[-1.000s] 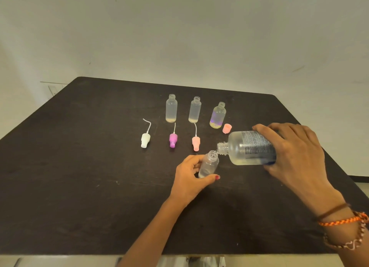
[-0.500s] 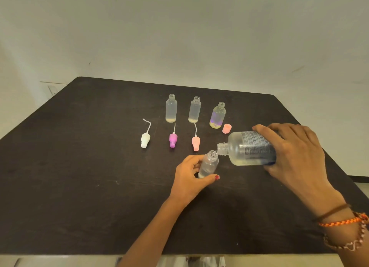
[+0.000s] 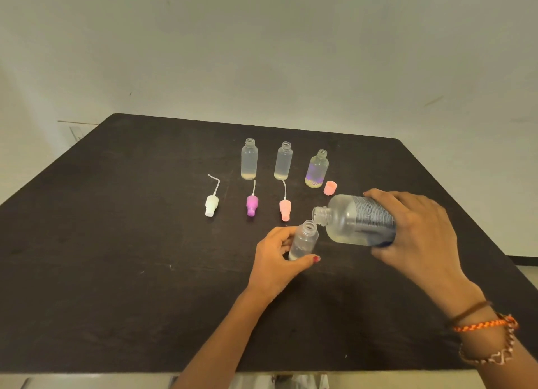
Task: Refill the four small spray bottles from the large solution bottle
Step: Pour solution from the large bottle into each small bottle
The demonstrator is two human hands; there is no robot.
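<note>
Pouring is the step in hand: the right hand (image 3: 413,231) grips the tipped large solution bottle (image 3: 358,220), its mouth just above the small spray bottle (image 3: 304,240) that the left hand (image 3: 276,257) holds tilted on the counter (image 3: 116,272). Next likely calls for a steadier tilt; the small spray bottle looks clear, nearly empty.

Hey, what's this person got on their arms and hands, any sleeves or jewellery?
No sleeves show; both forearms are bare. The right wrist carries a thin brown band, a braided orange cord and a beaded, wavy bracelet. The left hand wears no jewellery; its thumbnail is painted red.
</note>
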